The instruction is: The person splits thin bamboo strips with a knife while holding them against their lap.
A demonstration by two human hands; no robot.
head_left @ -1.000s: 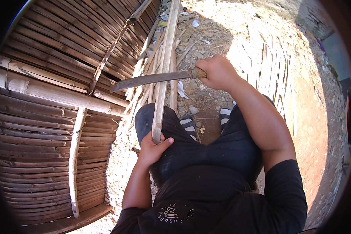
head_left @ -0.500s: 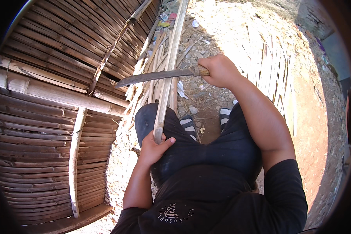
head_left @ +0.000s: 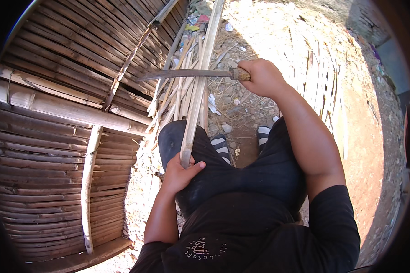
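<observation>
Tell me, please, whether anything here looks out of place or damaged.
Yes: a white scrap and a yellow scrap lie like litter near the loose strips. The long strip in the left hand and knife in the right hand show no clear damage.

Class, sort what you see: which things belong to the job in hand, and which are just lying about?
In the job:
bamboo strip, held in the left hand
machete, gripped in the right hand

Apparently just lying about:
heap of split strips
long strips at right
white scraps
yellow litter
</observation>
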